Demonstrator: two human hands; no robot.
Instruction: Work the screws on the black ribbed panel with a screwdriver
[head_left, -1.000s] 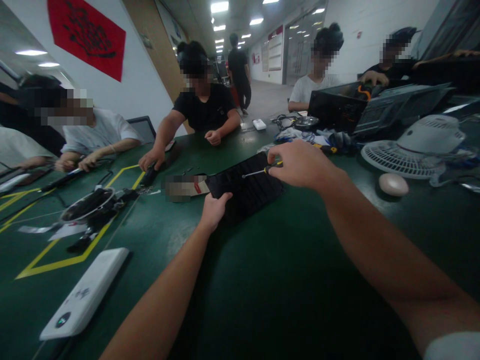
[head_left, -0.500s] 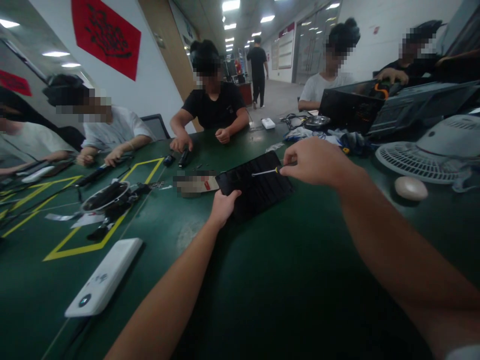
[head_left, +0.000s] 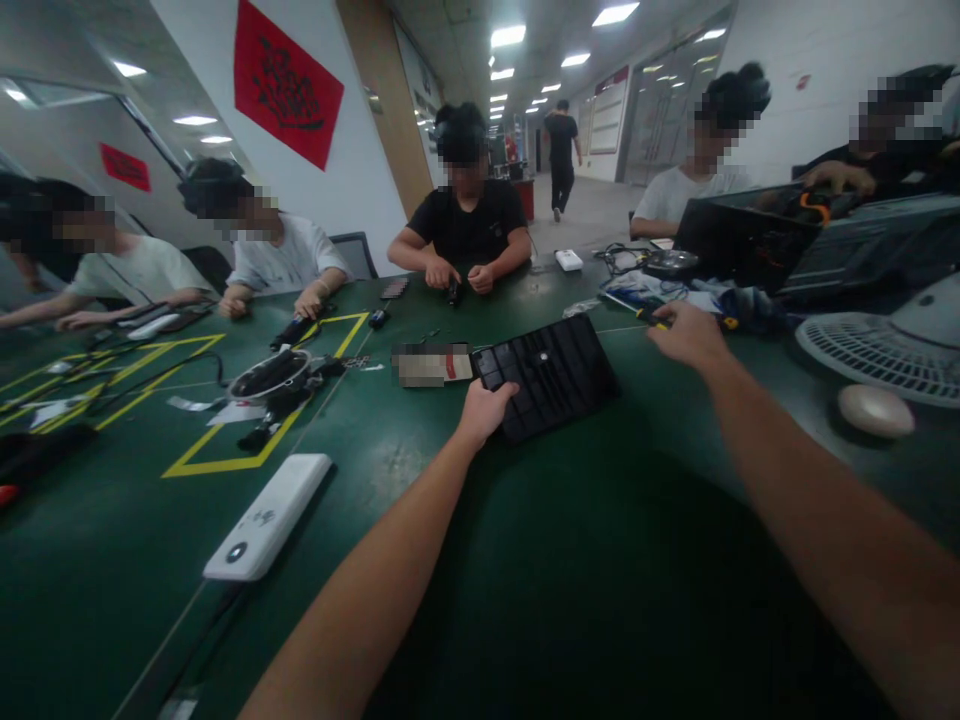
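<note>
My left hand point(head_left: 489, 412) is closed on the left edge of a black ribbed panel point(head_left: 559, 385), thumb on top. The panel is held tilted above the green table, and a small bright round spot shows on its face. Off to the right, my right hand point(head_left: 688, 335) is closed on a screwdriver point(head_left: 654, 318) with a yellow and black handle. The screwdriver's thin shaft points left, clear of the panel, beside a pile of cloth and bags point(head_left: 675, 293). Just left of the panel lies a beige card or box point(head_left: 459, 367) with a red mark.
A white power bank point(head_left: 270, 515) with a cable lies front left. Yellow tape point(head_left: 217, 466) frames a clutter of cables and parts. To the right are a white fan point(head_left: 885, 345), a pale rounded object point(head_left: 876, 411) and a computer case point(head_left: 885, 225). Several people sit around the table.
My right hand has moved right with the screwdriver, away from the panel. The panel's ribbed face now shows more clearly. The view has turned left. My left hand keeps its hold.
</note>
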